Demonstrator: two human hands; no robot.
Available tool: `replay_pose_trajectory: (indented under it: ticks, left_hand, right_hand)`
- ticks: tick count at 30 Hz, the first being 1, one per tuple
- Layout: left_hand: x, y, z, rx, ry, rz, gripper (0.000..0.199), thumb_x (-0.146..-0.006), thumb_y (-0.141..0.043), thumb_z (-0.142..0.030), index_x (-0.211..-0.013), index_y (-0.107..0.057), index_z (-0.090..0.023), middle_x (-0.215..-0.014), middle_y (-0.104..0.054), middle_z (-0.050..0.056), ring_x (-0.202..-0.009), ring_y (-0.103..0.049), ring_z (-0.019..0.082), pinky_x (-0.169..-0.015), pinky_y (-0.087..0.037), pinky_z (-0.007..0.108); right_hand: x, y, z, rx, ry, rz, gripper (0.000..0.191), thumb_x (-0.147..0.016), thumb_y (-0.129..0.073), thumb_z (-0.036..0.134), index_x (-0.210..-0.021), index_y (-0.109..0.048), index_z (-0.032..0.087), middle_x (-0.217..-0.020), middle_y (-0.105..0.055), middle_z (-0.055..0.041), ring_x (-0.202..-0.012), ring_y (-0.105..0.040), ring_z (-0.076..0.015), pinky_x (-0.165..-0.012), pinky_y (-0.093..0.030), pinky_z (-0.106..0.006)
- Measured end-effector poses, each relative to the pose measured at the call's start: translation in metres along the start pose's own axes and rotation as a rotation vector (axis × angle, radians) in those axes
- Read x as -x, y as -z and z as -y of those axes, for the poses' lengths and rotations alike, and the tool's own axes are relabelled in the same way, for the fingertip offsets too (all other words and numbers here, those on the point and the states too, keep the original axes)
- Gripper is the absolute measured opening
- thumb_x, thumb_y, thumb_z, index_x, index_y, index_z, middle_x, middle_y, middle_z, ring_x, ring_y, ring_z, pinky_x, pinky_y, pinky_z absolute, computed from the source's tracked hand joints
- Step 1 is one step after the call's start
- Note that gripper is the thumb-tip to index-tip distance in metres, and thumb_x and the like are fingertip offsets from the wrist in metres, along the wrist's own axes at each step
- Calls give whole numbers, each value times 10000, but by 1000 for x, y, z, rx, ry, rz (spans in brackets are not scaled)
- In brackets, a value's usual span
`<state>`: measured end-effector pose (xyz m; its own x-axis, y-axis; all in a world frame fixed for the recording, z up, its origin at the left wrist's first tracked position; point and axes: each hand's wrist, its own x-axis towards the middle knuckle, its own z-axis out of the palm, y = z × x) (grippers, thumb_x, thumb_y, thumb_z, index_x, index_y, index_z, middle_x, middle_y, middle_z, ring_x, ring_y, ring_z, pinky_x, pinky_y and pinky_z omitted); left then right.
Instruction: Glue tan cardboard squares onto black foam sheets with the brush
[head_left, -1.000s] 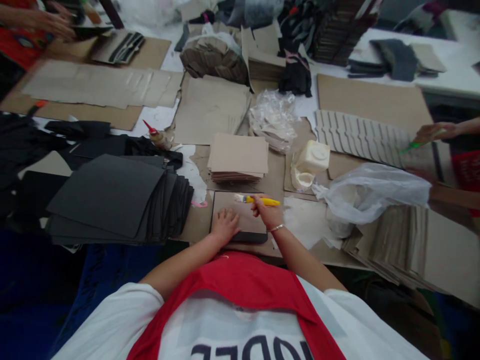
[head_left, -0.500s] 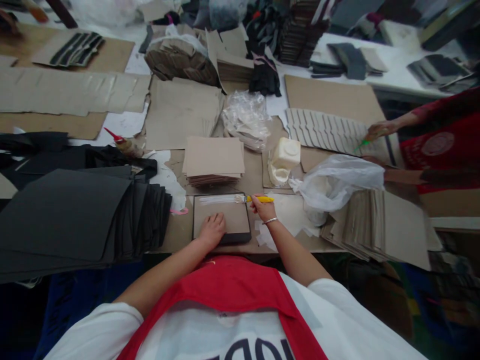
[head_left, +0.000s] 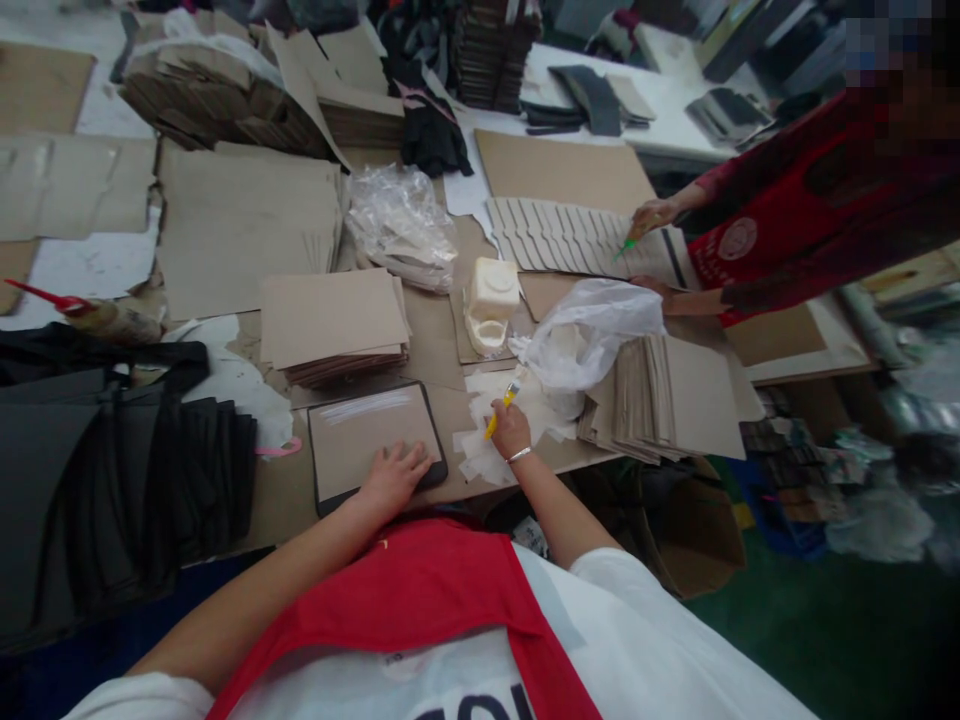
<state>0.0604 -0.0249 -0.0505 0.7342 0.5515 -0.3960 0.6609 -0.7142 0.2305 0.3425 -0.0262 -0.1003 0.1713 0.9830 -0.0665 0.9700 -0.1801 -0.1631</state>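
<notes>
My left hand [head_left: 397,477] lies with fingers spread on a grey-brown cardboard panel [head_left: 352,450], which rests on a slightly larger black sheet [head_left: 437,440]. White wet-looking streaks run along the panel's far edge. To the right, my right hand [head_left: 511,430] is closed around a yellow-handled brush [head_left: 492,424], its bristle end pointing away from me. The brush is above white paper scraps [head_left: 480,455], apart from the panel. Beyond it stands a cream plastic container [head_left: 492,300] with a cut opening.
Cardboard panels [head_left: 330,315] are stacked behind my work, black sheets [head_left: 150,490] to the left. A white plastic bag [head_left: 592,330] and more upright cardboard [head_left: 690,390] stand right. A co-worker's hand [head_left: 652,215] holds a green-tipped tool over a row of overlapping strips [head_left: 555,235].
My right hand has lifted the brush off the panel and moved it right, turning its bristles away from me. My left hand stays on the panel. The view has swung to the right.
</notes>
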Motion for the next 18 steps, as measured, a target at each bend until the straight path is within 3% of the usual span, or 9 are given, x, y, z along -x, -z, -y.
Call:
replay_pose_trajectory:
  ticks: [5, 13, 16, 18]
  left_hand:
    - [-1, 10, -2, 57, 38, 13, 503, -890, -359, -152, -1359, -450, -313, -1468, -388, 54, -1264, -372, 374, -952, -358, 583]
    - [0, 15, 1, 237, 102, -35, 512, -840, -387, -69, -1293, -527, -263, -1428, -443, 80, -1266, -405, 338, -983, -360, 557]
    - [-5, 18, 8, 514, 167, -205, 548, -798, -497, -103, -1337, -470, -200, -1436, -417, 127, -1243, -444, 291, -1013, -371, 463]
    - [-10, 26, 13, 861, 262, -299, 690, -762, -607, -201, -1404, -354, -185, -1457, -368, 162, -1116, -549, 248, -916, -455, 380]
  right_hand:
    - [-4, -17, -1, 136, 23, 2, 289, -890, -411, 127, -1131, -571, 121, -870, -585, -126, -838, -488, -214, -743, -390, -314]
    - [-28, 4, -2, 146, 119, 53, 266, -865, -398, 86, -1058, -576, 129, -784, -596, -115, -753, -506, -208, -663, -387, -299]
    - [-23, 21, 13, 11, 184, 17, 266, -820, -447, 79, -1059, -539, 154, -815, -614, -82, -769, -550, -186, -691, -427, -281]
    - [-12, 34, 32, -239, 237, -37, 290, -798, -477, 104, -1079, -490, 177, -866, -620, -56, -793, -583, -165, -731, -459, -276]
